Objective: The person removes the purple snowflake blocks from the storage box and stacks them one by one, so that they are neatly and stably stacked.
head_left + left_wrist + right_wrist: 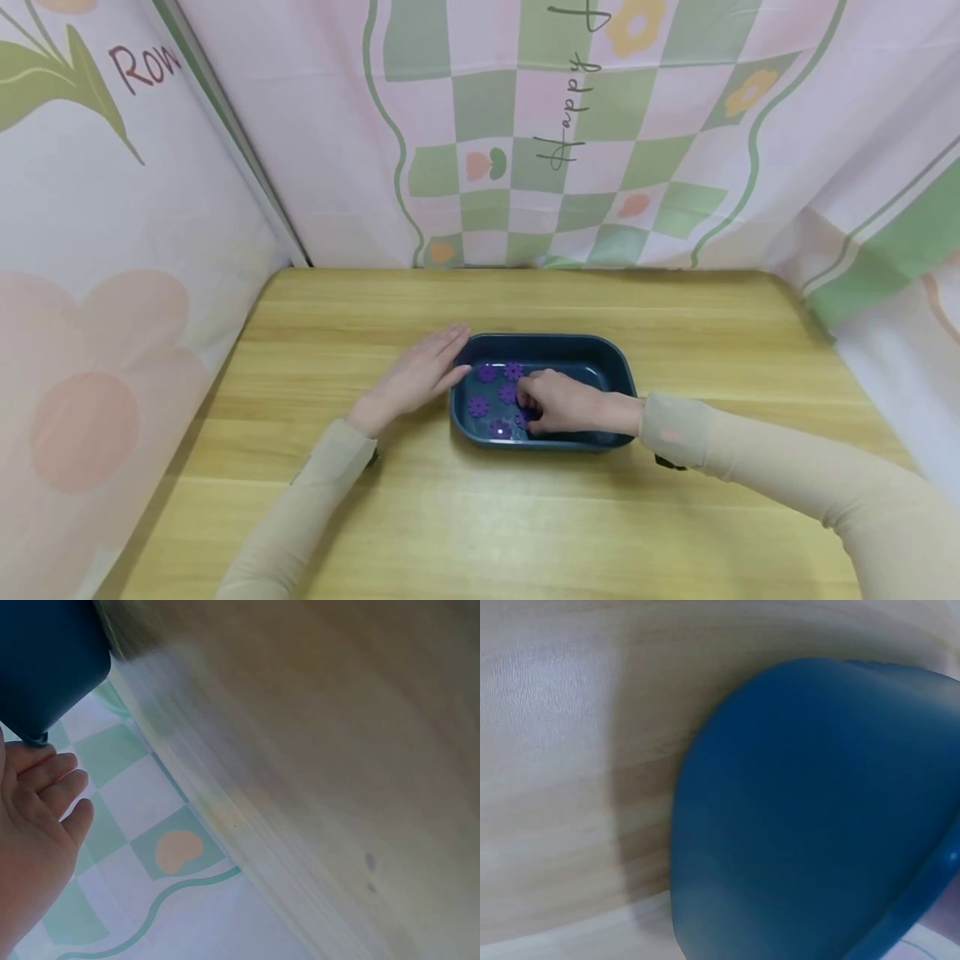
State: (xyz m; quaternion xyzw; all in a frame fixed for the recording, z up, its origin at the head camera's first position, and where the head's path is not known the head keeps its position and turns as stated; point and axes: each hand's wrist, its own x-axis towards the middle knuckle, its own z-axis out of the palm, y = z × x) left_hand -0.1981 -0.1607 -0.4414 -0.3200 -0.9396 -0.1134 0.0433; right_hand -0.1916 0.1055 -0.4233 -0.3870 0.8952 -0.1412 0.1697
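A dark blue rectangular tub [555, 445] with rounded corners sits on the table. On the left side of its floor lie several purple flower-shaped pieces [478, 407]. Reaching in over the right end, my right hand [564, 403] has its fingers curled and pinches one purple flower-shaped piece [522, 419], partly hidden by the fingers. My left hand [420, 372] rests with straight fingers against the tub's left rim. In the left wrist view, the fingers of that hand [45, 799] touch the tub's edge [36, 739]. The right wrist view mostly shows the tub's outer wall [802, 810].
The wood-grain table [525, 525] extends around the tub on every side. Behind it hangs a checkered curtain [555, 158], and a floral curtain [112, 333] lines the left side. Another curtain [892, 250] borders the right edge.
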